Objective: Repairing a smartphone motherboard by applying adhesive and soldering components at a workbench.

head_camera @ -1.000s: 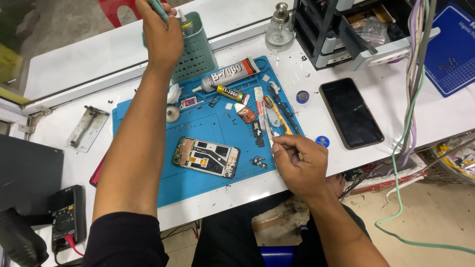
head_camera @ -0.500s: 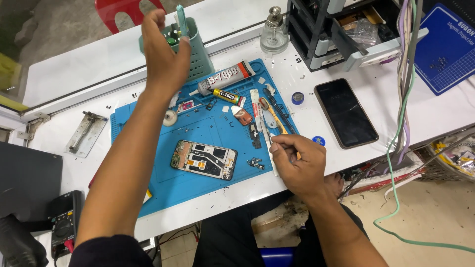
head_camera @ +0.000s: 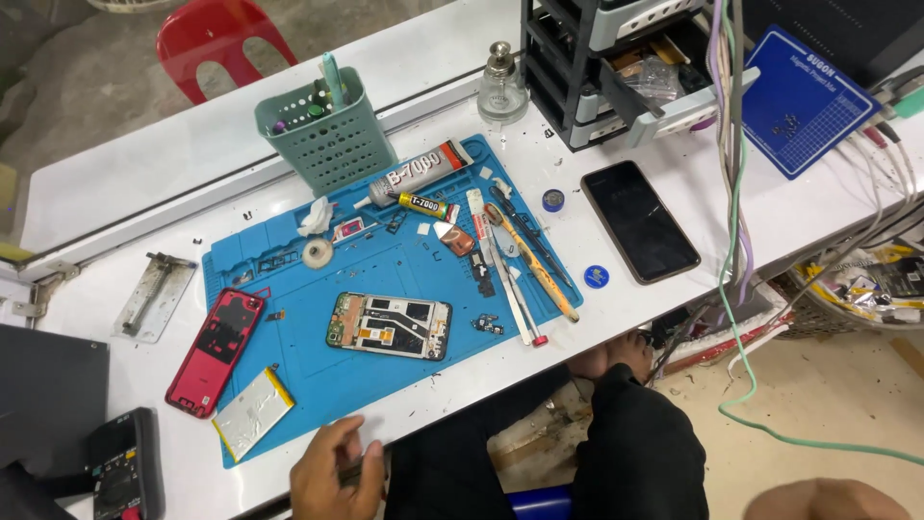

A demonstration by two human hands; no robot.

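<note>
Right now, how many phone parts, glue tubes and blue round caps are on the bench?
Phone parts: 4 (opened phone, red back cover, battery, black phone)
Glue tubes: 2 (large, small)
Blue round caps: 2 ()
Total: 8

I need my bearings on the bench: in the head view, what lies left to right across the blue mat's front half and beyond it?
Red phone back cover → silver flat battery → opened phone with bare circuit boards → small cluster of dark loose parts → small round blue cap → black dark-screened phone.
</note>
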